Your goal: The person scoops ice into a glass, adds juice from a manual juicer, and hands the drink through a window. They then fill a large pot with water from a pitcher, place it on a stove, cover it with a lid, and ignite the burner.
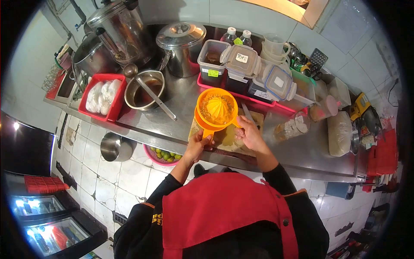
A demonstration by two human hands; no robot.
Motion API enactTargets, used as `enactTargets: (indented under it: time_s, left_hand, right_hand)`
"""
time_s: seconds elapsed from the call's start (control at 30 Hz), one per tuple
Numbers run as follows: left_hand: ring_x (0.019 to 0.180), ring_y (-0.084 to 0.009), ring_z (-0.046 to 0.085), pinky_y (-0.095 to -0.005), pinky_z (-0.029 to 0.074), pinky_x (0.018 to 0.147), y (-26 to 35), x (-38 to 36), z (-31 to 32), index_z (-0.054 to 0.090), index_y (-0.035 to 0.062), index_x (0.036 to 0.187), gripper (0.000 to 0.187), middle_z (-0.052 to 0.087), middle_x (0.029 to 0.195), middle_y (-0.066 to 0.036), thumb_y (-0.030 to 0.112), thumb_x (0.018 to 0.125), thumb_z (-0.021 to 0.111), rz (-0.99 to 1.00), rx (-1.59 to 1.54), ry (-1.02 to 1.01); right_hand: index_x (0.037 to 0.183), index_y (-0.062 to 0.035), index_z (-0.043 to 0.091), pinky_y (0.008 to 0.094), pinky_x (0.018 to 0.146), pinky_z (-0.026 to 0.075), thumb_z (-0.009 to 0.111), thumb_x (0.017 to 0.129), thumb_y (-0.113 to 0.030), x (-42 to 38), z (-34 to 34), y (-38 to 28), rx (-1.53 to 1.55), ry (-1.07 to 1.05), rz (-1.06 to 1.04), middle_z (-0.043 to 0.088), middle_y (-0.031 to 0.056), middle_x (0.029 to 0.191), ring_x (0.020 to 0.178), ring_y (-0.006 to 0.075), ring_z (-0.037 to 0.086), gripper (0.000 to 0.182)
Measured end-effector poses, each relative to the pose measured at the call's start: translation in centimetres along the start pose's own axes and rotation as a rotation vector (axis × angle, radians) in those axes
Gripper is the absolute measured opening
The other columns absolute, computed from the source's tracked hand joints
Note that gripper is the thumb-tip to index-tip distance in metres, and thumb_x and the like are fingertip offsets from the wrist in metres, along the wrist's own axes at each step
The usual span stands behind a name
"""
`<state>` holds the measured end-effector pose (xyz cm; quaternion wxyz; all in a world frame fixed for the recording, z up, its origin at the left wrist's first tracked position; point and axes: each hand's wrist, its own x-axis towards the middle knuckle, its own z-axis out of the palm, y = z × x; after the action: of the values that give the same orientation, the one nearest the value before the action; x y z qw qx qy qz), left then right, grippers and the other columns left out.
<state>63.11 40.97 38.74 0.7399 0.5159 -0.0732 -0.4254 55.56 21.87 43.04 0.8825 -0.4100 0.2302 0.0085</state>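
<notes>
In the head view, an orange citrus juicer (218,108) is held above the cutting board (238,146). Pulp and seeds lie around the ridged cone of its top part. My left hand (197,146) is closed round the handle of the orange cup (199,121) underneath. At the other side, my right hand (250,133) grips the small handle of the juicer's top. The top sits over the cup, slightly off to the right; the cup's inside is mostly hidden. A knife (247,113) lies on the board behind my right hand.
Left on the steel counter stand a pot of dark liquid (142,96) with a ladle (155,97) across it and a red basket (113,113) of white bags. Lidded containers (241,60) line the back. Glasses (293,126) stand right. Green citrus fruits (166,154) sit below the counter.
</notes>
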Motion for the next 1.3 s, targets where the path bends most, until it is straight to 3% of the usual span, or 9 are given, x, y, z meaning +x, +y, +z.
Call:
enactTargets:
  time_s: [0.1, 0.47, 0.5, 0.63, 0.8, 0.93, 1.0, 1.3]
  left_hand:
    - [0.066, -0.0088, 0.053, -0.0216, 0.045, 0.054, 0.6, -0.6, 0.7, 0.047, 0.0041, 0.1, 0.017, 0.052, 0.081, 0.0, 0.007, 0.083, 0.049, -0.004, -0.007, -0.044]
    - [0.067, -0.0099, 0.053, -0.0218, 0.045, 0.053, 5.4, -3.0, 8.5, 0.048, 0.0035, 0.101, 0.02, 0.052, 0.085, 0.0, 0.013, 0.083, 0.049, -0.047, 0.122, -0.246]
    - [0.066, -0.009, 0.053, -0.0207, 0.045, 0.052, 5.8, -3.1, 9.6, 0.048, 0.0037, 0.1, 0.019, 0.051, 0.083, 0.0, 0.013, 0.084, 0.049, -0.074, 0.099, -0.252]
    - [0.067, -0.0102, 0.054, -0.0224, 0.047, 0.053, 5.6, -2.5, 13.2, 0.047, 0.0029, 0.103, 0.022, 0.052, 0.085, -0.001, 0.015, 0.086, 0.045, -0.123, 0.079, -0.342]
    - [0.062, -0.0078, 0.051, -0.0194, 0.045, 0.049, 4.5, -1.5, 18.6, 0.048, 0.0023, 0.1, 0.02, 0.051, 0.079, -0.001, 0.017, 0.086, 0.045, -0.143, 0.019, -0.465]
    - [0.062, -0.0097, 0.052, -0.0213, 0.046, 0.048, 3.1, -0.9, 22.5, 0.049, 0.0033, 0.098, 0.02, 0.05, 0.079, -0.001, 0.018, 0.086, 0.045, -0.159, -0.022, -0.533]
    - [0.062, -0.0102, 0.052, -0.022, 0.046, 0.048, 1.9, -0.3, 24.0, 0.049, 0.0037, 0.099, 0.02, 0.051, 0.08, -0.001, 0.018, 0.086, 0.045, -0.165, -0.054, -0.575]
    - [0.065, -0.0121, 0.052, -0.024, 0.048, 0.052, -1.1, 0.4, 28.8, 0.046, 0.0028, 0.103, 0.022, 0.05, 0.084, -0.003, 0.018, 0.087, 0.044, -0.279, -0.184, -0.704]
  right_hand:
    - [0.084, -0.0126, 0.046, 0.0203, 0.044, 0.025, 0.045, 0.086, -0.028, -0.9, -0.1, -1.1, -0.008, -0.05, -0.035, 0.03, -0.0061, 0.052, 0.045, 0.0038, 0.029, 0.015]
    - [0.087, -0.0104, 0.047, 0.019, 0.044, 0.024, 0.043, 0.087, -0.025, -8.0, -1.9, -6.0, 0.06, -0.107, -0.254, 0.034, -0.0067, 0.058, 0.046, 0.0029, 0.029, 0.015]
    - [0.087, -0.0118, 0.046, 0.0198, 0.043, 0.025, 0.04, 0.088, -0.025, -8.7, -2.2, -6.4, 0.067, -0.071, -0.27, 0.031, -0.0047, 0.05, 0.043, 0.0037, 0.028, 0.014]
    - [0.087, -0.0111, 0.046, 0.02, 0.043, 0.025, 0.04, 0.088, -0.025, -12.4, -3.7, -8.1, 0.06, 0.007, -0.342, 0.031, -0.0046, 0.05, 0.042, 0.0033, 0.028, 0.016]
    - [0.086, -0.0095, 0.046, 0.0195, 0.042, 0.024, 0.039, 0.088, -0.028, -16.7, -5.1, -10.6, 0.018, 0.29, -0.5, 0.029, -0.0045, 0.048, 0.041, 0.0034, 0.027, 0.019]
    - [0.089, -0.0081, 0.047, 0.0189, 0.042, 0.027, 0.042, 0.087, -0.028, -19.2, -8.6, -11.5, -0.043, 0.195, -0.619, 0.032, -0.0039, 0.05, 0.042, 0.0033, 0.027, 0.021]
    - [0.077, -0.0113, 0.044, 0.0194, 0.04, 0.023, 0.043, 0.086, -0.03, -20.5, -8.6, -12.1, -0.062, 0.463, -0.661, 0.025, -0.0048, 0.046, 0.039, 0.0041, 0.023, 0.021]
    - [0.077, -0.0106, 0.045, 0.0202, 0.042, 0.023, 0.046, 0.085, -0.03, -23.8, -13.2, -13.3, -0.063, 0.548, -0.724, 0.025, -0.0041, 0.046, 0.04, 0.0051, 0.022, 0.021]
